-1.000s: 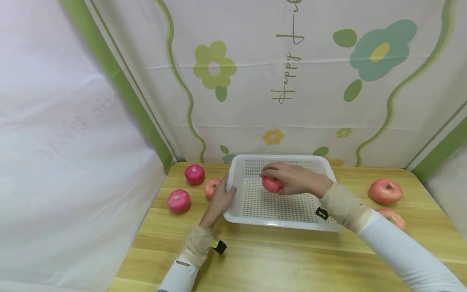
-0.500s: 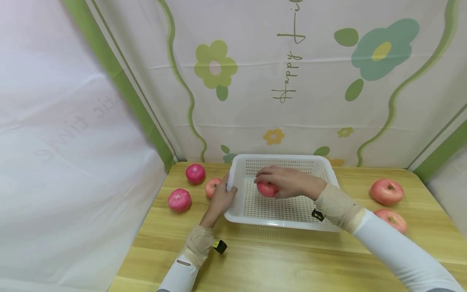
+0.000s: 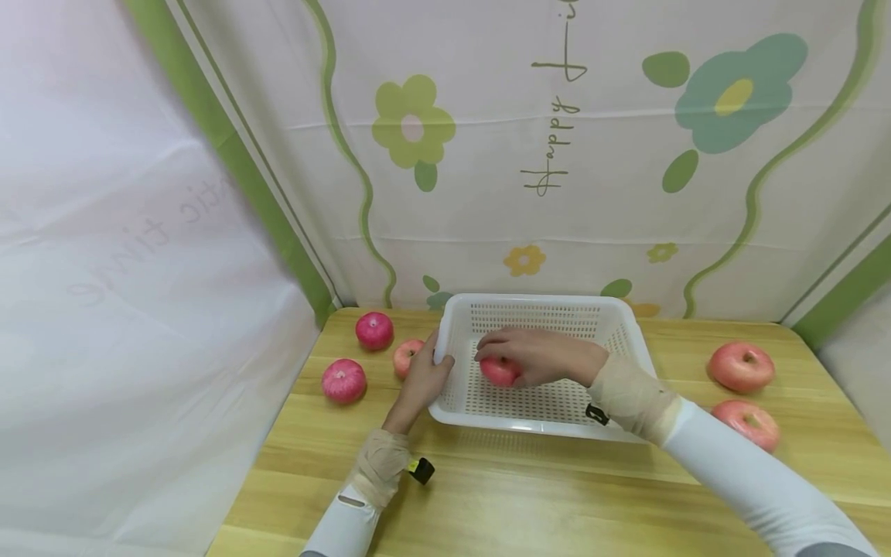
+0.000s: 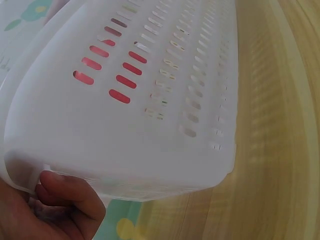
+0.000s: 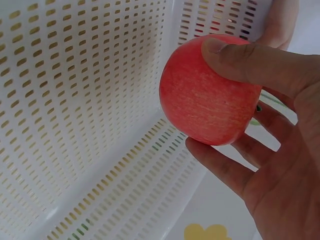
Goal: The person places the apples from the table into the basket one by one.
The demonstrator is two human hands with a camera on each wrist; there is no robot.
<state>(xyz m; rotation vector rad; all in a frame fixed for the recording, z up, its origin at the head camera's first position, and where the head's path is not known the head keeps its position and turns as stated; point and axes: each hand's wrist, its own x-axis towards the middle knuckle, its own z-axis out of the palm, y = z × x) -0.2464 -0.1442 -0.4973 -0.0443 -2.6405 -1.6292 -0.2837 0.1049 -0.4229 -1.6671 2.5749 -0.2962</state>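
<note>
1. While the left hand (image 3: 421, 379) grips the basket (image 3: 522, 425) at its left end, fingers curled over the rim, the right hand (image 3: 539, 356) pinches a red apple (image 3: 500, 373) between thumb and fingers inside it; whether the apple touches the bottom cannot be told.
2. The work looks early: no other fruit shows in the basket.
3. Outside, seemingly left to handle: the far pink fruit (image 3: 374, 331), near pink fruit (image 3: 344, 381) and pale apple (image 3: 405, 358) by the left hand, plus the far large apple (image 3: 742, 367) and near large apple (image 3: 748, 424) at right.
4. The curtain (image 3: 473, 186) rises close behind the basket; more room lies on the table (image 3: 515, 495) in front. Straight up looks the right hand's easiest way out.
</note>
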